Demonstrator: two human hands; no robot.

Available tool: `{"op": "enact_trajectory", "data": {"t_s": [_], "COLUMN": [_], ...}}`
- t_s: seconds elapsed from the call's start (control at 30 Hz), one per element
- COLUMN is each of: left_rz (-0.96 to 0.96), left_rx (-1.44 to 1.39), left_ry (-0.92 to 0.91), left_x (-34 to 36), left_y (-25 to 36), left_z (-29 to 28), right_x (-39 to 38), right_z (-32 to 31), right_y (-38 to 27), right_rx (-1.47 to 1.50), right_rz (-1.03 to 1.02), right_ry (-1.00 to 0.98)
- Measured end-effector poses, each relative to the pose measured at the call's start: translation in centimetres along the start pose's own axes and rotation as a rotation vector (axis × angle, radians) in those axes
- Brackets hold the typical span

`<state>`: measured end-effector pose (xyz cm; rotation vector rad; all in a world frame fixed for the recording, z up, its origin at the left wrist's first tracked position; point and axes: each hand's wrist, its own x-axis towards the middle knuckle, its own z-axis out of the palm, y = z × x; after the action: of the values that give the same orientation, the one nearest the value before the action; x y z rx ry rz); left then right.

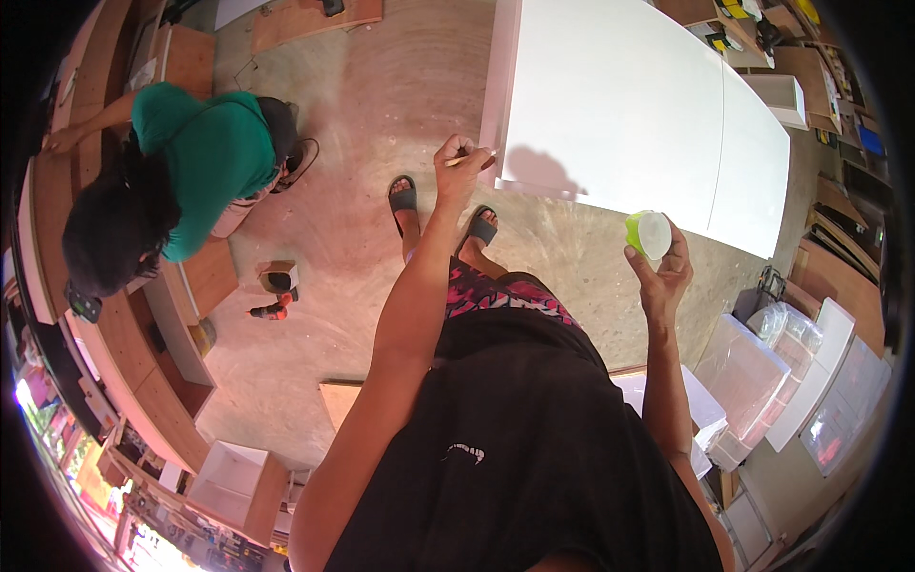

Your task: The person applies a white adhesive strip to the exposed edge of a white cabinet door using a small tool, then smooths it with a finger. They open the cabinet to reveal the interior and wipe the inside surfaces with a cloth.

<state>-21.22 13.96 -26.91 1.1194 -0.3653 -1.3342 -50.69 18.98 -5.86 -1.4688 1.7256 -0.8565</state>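
Note:
My left hand [459, 170] is closed around a thin wooden-handled brush [456, 161]. Its tip is at the near left corner of a large white panel [620, 105], by the panel's pinkish side edge; whether it touches is too small to tell. To the right, my right hand [667, 269] holds a small cup [648, 234], lime green outside with a whitish round face, tilted toward me. The cup is apart from the panel, just off its near edge. A dark seam line crosses the panel on its right side.
On the left a person in a green shirt [205, 157] bends over long wooden cabinet parts [157, 381]. An orange and black power drill [272, 309] lies on the concrete floor [315, 362]. Plastic-wrapped panels [743, 367] stand at right; a white-lined box [229, 477] sits lower left.

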Motion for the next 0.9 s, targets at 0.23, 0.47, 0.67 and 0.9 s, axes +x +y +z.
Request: {"op": "enact_trajectory", "data": {"t_s": [0.23,0.47,0.67,0.9], "left_rz": [0.005,0.025,0.021,0.053], "left_rx": [0.012,0.041,0.046,0.026], "left_ry": [0.003,-0.014,0.013,0.026], "left_x": [0.1,0.02,-0.3,-0.7], "left_y": [-0.28,-0.63,-0.55,-0.73], "left_z": [-0.1,-0.38,-0.09,0.06], "right_x": [0.04,0.09,0.15,0.13], "right_z": [0.18,0.17,0.14,0.08], "right_y": [-0.32,-0.23,-0.21,0.15], "right_rx": [-0.005,0.009,0.008,0.003], "right_rz": [-0.002,0.01,0.015,0.005], "right_ry": [-0.012,-0.015,-0.013,-0.019]}}
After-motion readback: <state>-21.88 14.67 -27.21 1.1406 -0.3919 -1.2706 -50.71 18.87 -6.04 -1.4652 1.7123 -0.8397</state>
